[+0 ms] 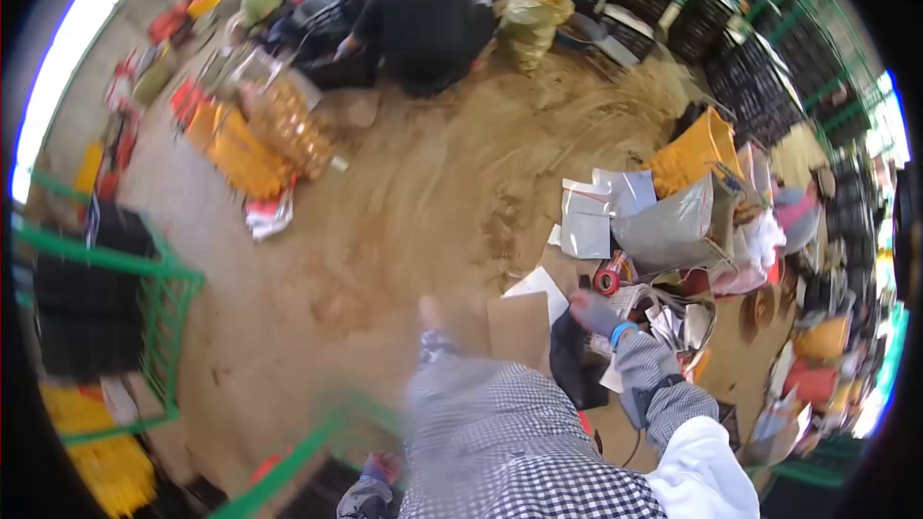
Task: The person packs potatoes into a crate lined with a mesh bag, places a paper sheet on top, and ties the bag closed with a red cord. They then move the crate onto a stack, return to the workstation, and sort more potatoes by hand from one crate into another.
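My right hand (594,311), in a greyish covering with a blue band at the wrist and a checked sleeve, is closed on a limp black piece of material (574,360) that hangs below it. Beside that hand are flattened cardboard (517,329), a white sheet (540,288) and a roll of red tape (606,281). Low in the view, my left hand (383,467) is close to a green metal rail (288,471); its fingers are blurred. My checked apron (538,423) fills the lower middle, its left side smeared by motion.
Silver-grey pouches (585,221), a grey sack (673,231) and a yellow bag (697,156) stand at the right. Another person (423,24) in black sits farther off near a pale sack (532,19). Orange sacks (236,146) lie left; a green frame (173,327) stands nearer.
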